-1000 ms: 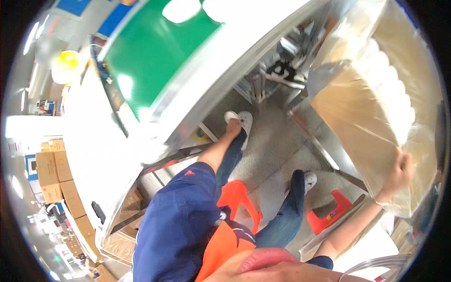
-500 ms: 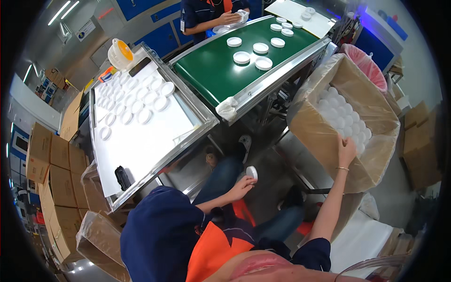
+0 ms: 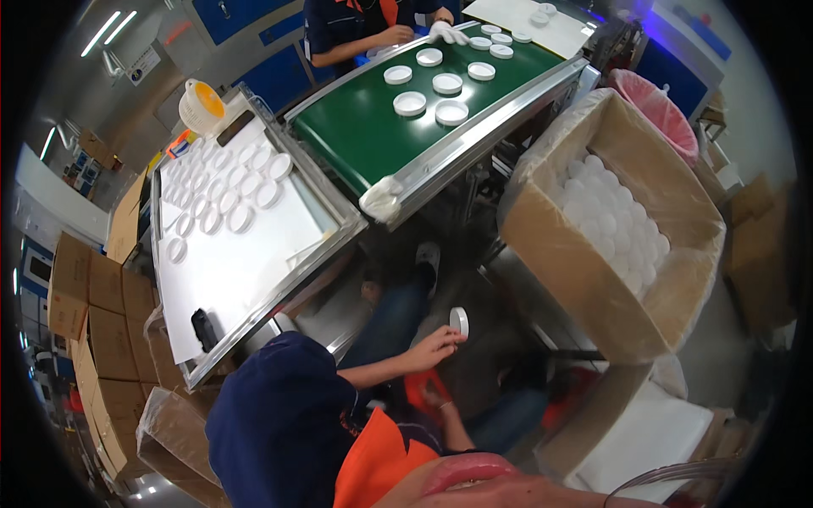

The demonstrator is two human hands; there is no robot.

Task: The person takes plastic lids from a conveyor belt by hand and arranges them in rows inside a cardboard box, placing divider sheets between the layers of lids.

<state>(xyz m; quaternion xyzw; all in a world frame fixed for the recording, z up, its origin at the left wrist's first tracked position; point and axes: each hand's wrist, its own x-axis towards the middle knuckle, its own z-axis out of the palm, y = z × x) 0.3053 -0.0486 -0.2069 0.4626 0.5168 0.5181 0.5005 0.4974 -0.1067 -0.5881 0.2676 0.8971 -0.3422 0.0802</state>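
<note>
In the head view, pinching a white lid (image 3: 460, 323) by its lower left edge between the thumb and fingers of the left hand (image 3: 434, 345). Holding it at about one o'clock from the knuckles, out past the fingertips, standing on edge with the long axis running roughly from twelve to six. Touching it with the left hand only, so having that one nearer; lying low with the right hand (image 3: 434, 394), at six o'clock from the left and apart from the lid, but not being able to tell the spread of those blurred fingers. Facing, at two o'clock from the lid and well apart from it, an open lined box (image 3: 576, 292) holding white round pieces (image 3: 605, 212). Seeing more lids (image 3: 240, 220) on a table (image 3: 229, 292) at ten o'clock, and others (image 3: 448, 83) on a green belt (image 3: 339, 135) around twelve, with a co-worker's gloved hand (image 3: 449, 34) held over the far edge. Searching for writing, finding none on the pinched lid; making out a wall sign (image 3: 142, 66) at ten o'clock, bearing a dark mark and print too small for reading; catching only faint, unreadable print on the stacked boxes (image 3: 113, 347) near nine.
</note>
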